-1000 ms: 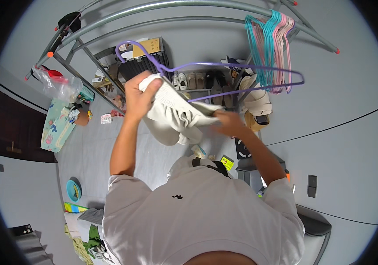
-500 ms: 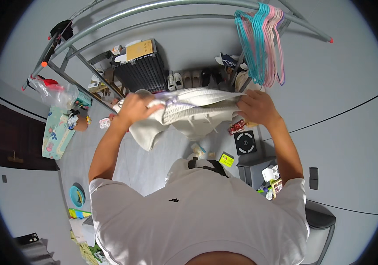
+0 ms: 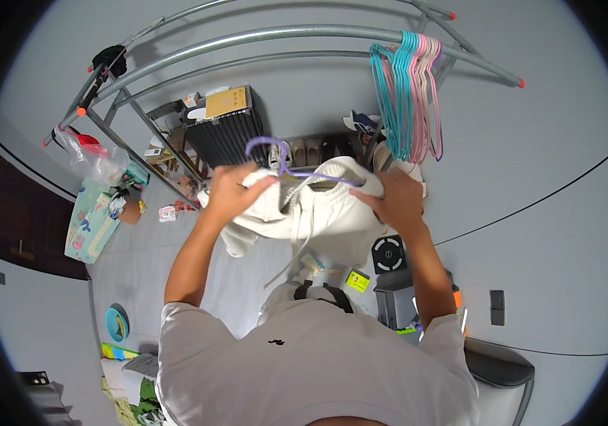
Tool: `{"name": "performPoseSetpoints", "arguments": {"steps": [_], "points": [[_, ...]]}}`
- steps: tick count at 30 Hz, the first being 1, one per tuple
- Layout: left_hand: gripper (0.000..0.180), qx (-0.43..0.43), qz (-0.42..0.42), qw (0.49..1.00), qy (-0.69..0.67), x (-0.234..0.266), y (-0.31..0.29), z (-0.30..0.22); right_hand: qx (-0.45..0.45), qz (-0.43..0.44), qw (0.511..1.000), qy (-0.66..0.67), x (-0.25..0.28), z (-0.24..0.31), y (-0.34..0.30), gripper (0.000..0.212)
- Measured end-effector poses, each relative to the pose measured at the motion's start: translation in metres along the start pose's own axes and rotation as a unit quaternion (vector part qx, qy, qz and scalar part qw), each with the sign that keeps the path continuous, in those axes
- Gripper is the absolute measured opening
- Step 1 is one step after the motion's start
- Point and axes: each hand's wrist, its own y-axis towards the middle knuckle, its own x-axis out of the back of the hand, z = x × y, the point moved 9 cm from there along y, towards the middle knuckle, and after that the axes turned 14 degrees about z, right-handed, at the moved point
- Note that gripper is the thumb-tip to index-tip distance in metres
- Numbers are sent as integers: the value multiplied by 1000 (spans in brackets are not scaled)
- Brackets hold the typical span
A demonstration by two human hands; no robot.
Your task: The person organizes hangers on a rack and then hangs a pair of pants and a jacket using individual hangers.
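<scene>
White drawstring pants [image 3: 343, 224] hang bunched between my two hands, elastic waistband uppermost. A purple hanger [image 3: 282, 160] sits at the waistband, its hook rising above the cloth and one arm running along the opening towards my right hand. My left hand [image 3: 231, 193] is closed round the left side of the waistband, thumb pointing inward. On the other side, my right hand [image 3: 400, 199] pinches the right end of the waistband near the hanger's tip. The drawstring [image 3: 297, 238] dangles down the front. Folds hide the lower part of the pants and most of the hanger's left arm.
Ahead stands a grey metal clothes rack [image 3: 282, 34], with teal and pink hangers [image 3: 410, 99] bunched at its right. Behind it are a black ribbed cabinet [image 3: 226, 128] and a row of shoes [image 3: 312, 152]. A grey box [image 3: 392, 302] stands at the lower right.
The waistband, stretched wide before, now sags and opens, with the purple hanger's hook upright above it. My hands have come closer together and lower in view.
</scene>
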Motion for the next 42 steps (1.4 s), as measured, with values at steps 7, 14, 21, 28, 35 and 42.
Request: {"name": "performPoseSetpoints", "arguments": {"steps": [7,14,21,28,35,42], "points": [[35,-17,54,998,8,-17,7,13,-66,-44,996,48,5,-23,-23,42],[28,52,-20,992,112,-17,35,95,-221,-75,967,102,-27,-59,-25,40],[32,-111,-16,992,66,-12,118,116,-280,-175,932,148,-64,-74,30,39],[29,-97,-6,995,9,-21,177,239,-339,-57,937,64,-119,-72,102,37],[34,-50,-56,995,-59,-19,202,280,-375,-123,904,163,-147,-85,113,28],[19,-171,-4,984,50,-55,235,253,-398,-144,902,83,-166,-117,126,50]]}}
